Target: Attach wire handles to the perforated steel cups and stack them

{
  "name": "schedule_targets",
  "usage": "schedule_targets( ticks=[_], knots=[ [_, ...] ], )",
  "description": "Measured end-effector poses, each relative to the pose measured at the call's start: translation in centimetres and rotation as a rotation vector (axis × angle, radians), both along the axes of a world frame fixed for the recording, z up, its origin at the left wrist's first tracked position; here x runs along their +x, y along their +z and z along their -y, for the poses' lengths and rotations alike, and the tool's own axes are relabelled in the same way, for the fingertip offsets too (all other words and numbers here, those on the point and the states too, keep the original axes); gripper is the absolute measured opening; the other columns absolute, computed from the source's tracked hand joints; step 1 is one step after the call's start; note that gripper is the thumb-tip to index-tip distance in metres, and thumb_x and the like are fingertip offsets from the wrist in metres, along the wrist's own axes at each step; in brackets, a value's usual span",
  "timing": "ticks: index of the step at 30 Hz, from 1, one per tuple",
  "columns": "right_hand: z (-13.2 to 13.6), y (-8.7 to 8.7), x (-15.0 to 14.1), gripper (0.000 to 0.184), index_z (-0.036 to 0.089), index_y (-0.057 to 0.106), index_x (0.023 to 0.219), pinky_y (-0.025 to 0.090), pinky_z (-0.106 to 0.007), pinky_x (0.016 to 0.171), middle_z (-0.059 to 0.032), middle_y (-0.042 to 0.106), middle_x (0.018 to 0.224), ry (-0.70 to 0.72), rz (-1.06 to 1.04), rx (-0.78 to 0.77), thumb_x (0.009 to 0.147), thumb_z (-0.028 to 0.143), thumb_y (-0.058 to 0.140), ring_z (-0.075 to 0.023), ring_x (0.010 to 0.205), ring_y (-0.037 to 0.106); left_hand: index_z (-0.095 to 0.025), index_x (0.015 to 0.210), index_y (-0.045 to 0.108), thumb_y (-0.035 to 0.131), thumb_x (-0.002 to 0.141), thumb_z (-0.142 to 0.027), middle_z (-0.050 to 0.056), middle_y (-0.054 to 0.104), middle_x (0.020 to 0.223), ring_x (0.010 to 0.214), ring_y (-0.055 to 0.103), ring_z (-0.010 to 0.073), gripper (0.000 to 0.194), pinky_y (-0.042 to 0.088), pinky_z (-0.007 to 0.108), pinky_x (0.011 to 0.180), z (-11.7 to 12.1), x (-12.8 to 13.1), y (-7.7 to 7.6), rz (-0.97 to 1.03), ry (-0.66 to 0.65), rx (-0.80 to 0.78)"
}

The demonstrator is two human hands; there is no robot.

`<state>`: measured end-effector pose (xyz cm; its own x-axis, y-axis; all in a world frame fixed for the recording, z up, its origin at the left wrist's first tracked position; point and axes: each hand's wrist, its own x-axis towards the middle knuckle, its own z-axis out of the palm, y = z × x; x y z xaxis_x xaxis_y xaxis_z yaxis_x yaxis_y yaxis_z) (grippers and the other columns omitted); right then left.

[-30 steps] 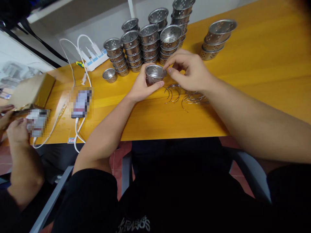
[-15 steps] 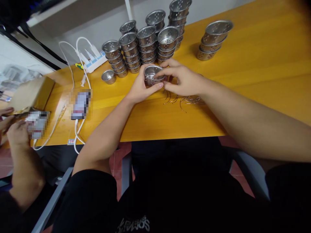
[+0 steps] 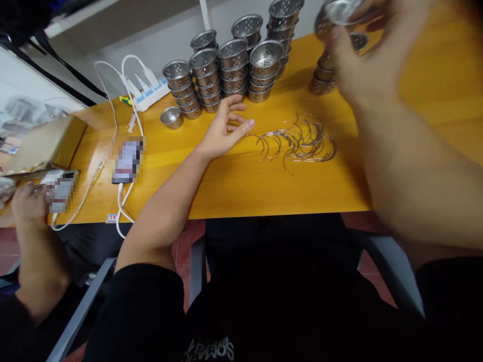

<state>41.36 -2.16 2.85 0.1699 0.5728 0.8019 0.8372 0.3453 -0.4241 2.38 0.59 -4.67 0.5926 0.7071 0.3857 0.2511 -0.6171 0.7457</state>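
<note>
My right hand (image 3: 377, 60), blurred by motion, grips a perforated metal cup (image 3: 341, 12) above the right-hand stack of cups (image 3: 323, 75), which it partly hides. Whether the held cup touches that stack I cannot tell. My left hand (image 3: 226, 128) is open over the table, fingers apart and nothing in it. Just right of its thumb lies a loose pile of thin curved metal wires (image 3: 302, 141). Behind the left hand stand several stacks of perforated cups (image 3: 234, 65), and a single small cup (image 3: 172, 118) sits at their left front.
Left of my arm, a phone (image 3: 128, 161) lies on the table (image 3: 234, 191) with a white cable. Behind it is a power strip (image 3: 153, 95) with plugs. At far left, a co-worker's hand (image 3: 30, 203) holds another phone (image 3: 62, 191) near a cardboard box (image 3: 49, 143).
My right hand has carried the cup from my left hand up and right to the right-hand stack. My left hand has let go and opened. The wire pile is now uncovered.
</note>
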Motion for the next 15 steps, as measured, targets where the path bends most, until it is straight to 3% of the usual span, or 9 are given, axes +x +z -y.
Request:
schedule_targets(
  ticks=[3, 6, 15],
  knots=[
    [-2.8, -1.3, 3.8, 0.046, 0.013, 0.075, 0.137, 0.063, -0.043, 0.119, -0.02, 0.082, 0.153, -0.145, -0.103, -0.045, 0.102, -0.006, 0.098, -0.0267, 0.135, 0.083, -0.043, 0.192, 0.042, 0.077, 0.115, -0.097, 0.017, 0.066, 0.177, 0.142, 0.083, 0.0291, 0.1, 0.077, 0.048, 0.114, 0.3, 0.1, 0.1, -0.018, -0.001, 0.002],
    [-4.1, -1.9, 5.5, 0.058, 0.016, 0.07, 0.13, 0.061, -0.041, 0.119, -0.0178, 0.079, 0.152, -0.216, -0.171, -0.146, 0.092, -0.022, 0.092, -0.0254, 0.139, 0.08, -0.043, 0.194, 0.042, 0.078, 0.119, -0.089, 0.017, 0.067, 0.177, 0.14, 0.083, 0.0283, 0.095, 0.078, 0.049, 0.114, 0.4, 0.2, 0.2, -0.042, 0.021, 0.02],
    [-3.8, -2.1, 5.1, 0.064, 0.023, 0.062, 0.124, 0.061, -0.045, 0.122, -0.0136, 0.075, 0.15, -0.129, -0.206, -0.258, 0.088, -0.022, 0.092, -0.0273, 0.138, 0.077, -0.041, 0.189, 0.044, 0.082, 0.118, -0.088, 0.017, 0.064, 0.184, 0.141, 0.079, 0.0277, 0.093, 0.075, 0.049, 0.117, 0.3, -0.1, -0.1, -0.051, 0.016, 0.011]
  ],
)
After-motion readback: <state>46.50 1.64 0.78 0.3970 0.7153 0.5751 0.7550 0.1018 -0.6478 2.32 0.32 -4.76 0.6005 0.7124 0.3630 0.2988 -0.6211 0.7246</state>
